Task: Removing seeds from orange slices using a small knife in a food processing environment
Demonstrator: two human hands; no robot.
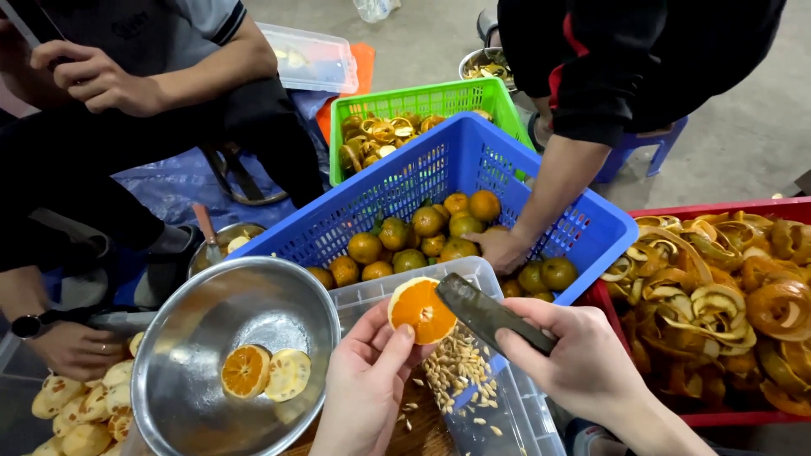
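Low at centre, over a clear plastic tub (507, 397) scattered with pale seeds (460, 371), the left hand (367, 380) pinches a cut orange half (420, 310), cut face up. Right hand (583, 359) is closed around a dark flat tool (494, 317), its tip touching the half's edge.

Containers: blue mesh basket (439, 173) just behind the tub, holding small green-orange citrus fruits (422, 236), roughly fifteen visible. Green basket (422, 101) behind that, with peel curls inside. Red crate (760, 207) at right, piled with orange peel spirals (726, 295), too many to count. A second clear lidded box (312, 59) sits at the top, on a blue tarp (169, 181). No labels readable.

Steel bowl (228, 355) at left holds two pieces: one orange half (245, 371), one peeled slice (289, 374). Peeled pale fruit (80, 409) heaped at bottom left, about eight, partly cut off by the frame.

Other people: a bare forearm's hand (500, 249) reaches into the blue basket; another person at top left, a hand (93, 80) raised; a hand with wristwatch (72, 346) at left edge. Blue stool (642, 143) at upper right on the concrete floor.
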